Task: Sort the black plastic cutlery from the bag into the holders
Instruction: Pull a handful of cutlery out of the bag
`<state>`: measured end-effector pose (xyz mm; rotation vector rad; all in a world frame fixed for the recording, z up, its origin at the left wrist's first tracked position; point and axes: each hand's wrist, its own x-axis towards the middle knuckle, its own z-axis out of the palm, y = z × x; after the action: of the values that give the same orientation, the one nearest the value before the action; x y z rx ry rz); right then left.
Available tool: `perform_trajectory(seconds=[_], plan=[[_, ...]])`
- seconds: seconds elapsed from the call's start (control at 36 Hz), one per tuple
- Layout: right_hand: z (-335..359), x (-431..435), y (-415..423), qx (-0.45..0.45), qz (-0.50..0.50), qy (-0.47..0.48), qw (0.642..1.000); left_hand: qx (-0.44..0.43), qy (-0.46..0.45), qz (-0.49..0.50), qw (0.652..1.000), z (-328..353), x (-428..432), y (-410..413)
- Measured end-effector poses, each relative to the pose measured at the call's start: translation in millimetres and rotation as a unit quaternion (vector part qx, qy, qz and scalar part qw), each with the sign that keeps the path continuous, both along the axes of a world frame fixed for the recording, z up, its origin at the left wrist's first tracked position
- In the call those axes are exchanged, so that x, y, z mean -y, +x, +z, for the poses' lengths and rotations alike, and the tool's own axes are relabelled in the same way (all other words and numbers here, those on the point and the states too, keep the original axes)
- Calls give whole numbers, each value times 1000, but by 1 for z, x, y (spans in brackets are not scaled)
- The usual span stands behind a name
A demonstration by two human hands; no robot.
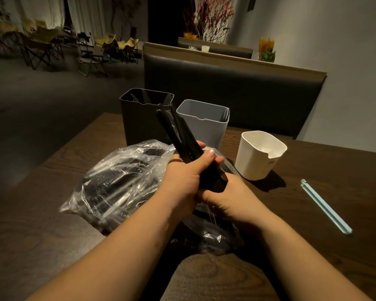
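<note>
A bundle of black plastic cutlery (178, 131) slants up and to the left above a clear plastic bag (117, 183) that holds more black cutlery. My left hand (187, 172) grips the bundle around its middle. My right hand (228, 194) holds the bundle's lower end. Behind the bag stand three holders: a tall black one (137, 118) with some cutlery inside, a grey one (206, 124) with fork tips at its right wall, and a short white one (258, 155).
A pale blue bag clip (326, 206) lies on the dark wooden table (323, 174) at the right. A dark padded bench back (248, 88) runs behind the holders. The table's left edge drops to the floor.
</note>
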<state>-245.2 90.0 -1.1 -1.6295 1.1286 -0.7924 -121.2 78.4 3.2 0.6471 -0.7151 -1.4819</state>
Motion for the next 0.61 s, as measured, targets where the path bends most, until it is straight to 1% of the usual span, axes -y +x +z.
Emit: perform_trajectory(seconds=[0.11, 0.22, 0.31, 0.36, 0.39, 0.42, 0.44, 0.47, 0.5, 0.56, 0.61], plan=[[4, -2, 0, 20, 27, 73, 997, 69, 16, 45, 996, 0, 0, -1], [7, 0, -5, -44, 58, 84, 994, 81, 15, 70, 994, 3, 1, 1], [21, 1, -15, -66, 79, 117, 988, 184, -15, 119, 976, 2, 1, 2], [33, 2, -23, -112, 68, 100, 986, 236, -40, 140, 961, 3, 0, 2], [37, 4, -27, -146, 40, 68, 986, 260, -52, 145, 953, 4, -2, 2], [41, 7, -31, -159, 15, 30, 987, 285, -62, 149, 945, 4, -3, 2], [44, 10, -33, -148, -12, -10, 989, 308, -74, 150, 937, 4, -3, 2], [48, 15, -34, -112, -41, -49, 992, 328, -86, 148, 929, 3, -2, 2], [53, 18, -35, -61, -67, -65, 994, 342, -96, 144, 924, 1, -1, 3], [64, 24, -32, 55, -86, -50, 994, 370, -113, 135, 912, 0, -1, 3], [70, 30, -25, 124, -74, -27, 989, 388, -127, 128, 904, -1, -2, 2]])
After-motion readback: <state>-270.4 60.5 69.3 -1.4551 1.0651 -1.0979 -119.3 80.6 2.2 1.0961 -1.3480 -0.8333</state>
